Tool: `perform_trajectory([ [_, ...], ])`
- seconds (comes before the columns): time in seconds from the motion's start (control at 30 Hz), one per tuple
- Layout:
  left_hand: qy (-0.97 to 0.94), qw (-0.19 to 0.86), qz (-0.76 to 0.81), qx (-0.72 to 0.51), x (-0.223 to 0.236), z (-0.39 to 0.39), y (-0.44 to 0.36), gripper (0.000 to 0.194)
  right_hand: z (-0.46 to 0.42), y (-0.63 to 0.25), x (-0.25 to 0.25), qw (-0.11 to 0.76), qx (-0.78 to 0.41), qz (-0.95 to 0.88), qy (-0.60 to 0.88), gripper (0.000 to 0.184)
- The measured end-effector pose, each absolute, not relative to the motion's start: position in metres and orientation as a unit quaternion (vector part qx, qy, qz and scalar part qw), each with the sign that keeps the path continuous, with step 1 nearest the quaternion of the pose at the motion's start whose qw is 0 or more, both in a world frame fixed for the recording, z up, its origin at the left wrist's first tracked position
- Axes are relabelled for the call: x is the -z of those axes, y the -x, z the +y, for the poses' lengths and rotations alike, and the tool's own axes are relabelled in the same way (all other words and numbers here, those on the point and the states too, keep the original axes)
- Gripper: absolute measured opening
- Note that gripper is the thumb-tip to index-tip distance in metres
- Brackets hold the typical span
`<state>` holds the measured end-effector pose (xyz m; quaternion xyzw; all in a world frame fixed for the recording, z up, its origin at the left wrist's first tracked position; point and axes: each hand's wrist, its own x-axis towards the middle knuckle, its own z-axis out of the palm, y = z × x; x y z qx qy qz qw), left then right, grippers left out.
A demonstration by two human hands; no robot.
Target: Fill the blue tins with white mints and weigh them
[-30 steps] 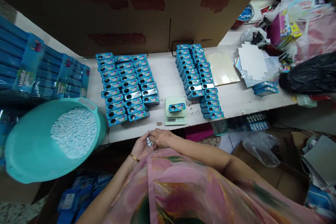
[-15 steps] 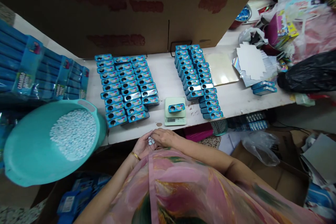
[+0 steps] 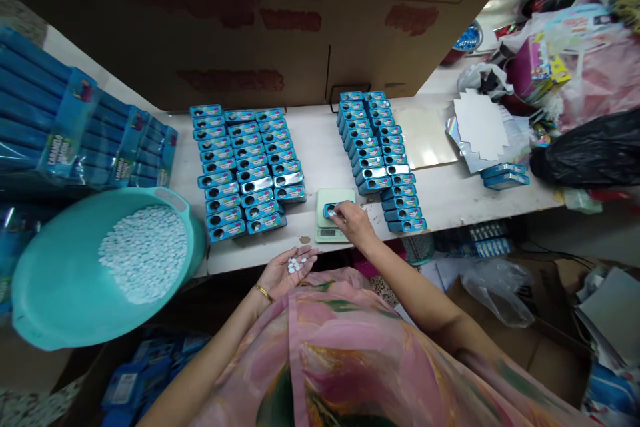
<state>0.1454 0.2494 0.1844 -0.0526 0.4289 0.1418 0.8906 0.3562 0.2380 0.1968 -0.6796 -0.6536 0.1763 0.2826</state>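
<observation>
Several small white candies (image 3: 295, 265) lie on the upturned palm of my left hand (image 3: 287, 270), held low at the table's front edge. My right hand (image 3: 354, 221) is over a green digital scale (image 3: 324, 221), its fingers pinched at the round hole of a small blue tin (image 3: 328, 209). A white candy (image 3: 333, 213) shows at my fingertips, right by the hole. The fingers cover much of the tin's printed top. On the left, a turquoise tub (image 3: 55, 280) holds a heap of the same candies (image 3: 145, 250).
Rows of blue tins stand on the table left of the scale (image 3: 257, 184) and right of it (image 3: 364, 143). A large cardboard box (image 3: 225, 33) lines the back. Wrapped blue packs (image 3: 65, 120) rise behind the tub. Bags and a black bag (image 3: 590, 153) crowd the right.
My right hand has left my left palm and moved up and right to the tin on the scale. The left palm has opened out, showing the candies.
</observation>
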Motion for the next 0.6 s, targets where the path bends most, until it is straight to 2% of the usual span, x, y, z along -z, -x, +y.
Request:
perform_trajectory([
  [0.13, 0.055, 0.889, 0.429, -0.150, -0.183, 0.249, -0.143, 0.027, 0.245, -0.367, -0.190, 0.275, -0.169, -0.631, 0.705, 0.004],
  [0.33, 0.062, 0.890, 0.424, -0.155, -0.181, 0.250, -0.142, 0.027, 0.239, -0.358, -0.200, 0.351, -0.202, -0.558, 0.724, 0.009],
  [0.47, 0.063, 0.893, 0.416, -0.162, -0.184, 0.253, -0.148, 0.029, 0.233, -0.342, -0.211, 0.360, -0.278, -0.628, 0.631, 0.015],
  [0.6, 0.063, 0.883, 0.426, -0.187, -0.183, 0.257, -0.147, 0.025, 0.238, -0.360, -0.211, 0.330, -0.194, -0.631, 0.674, 0.028],
])
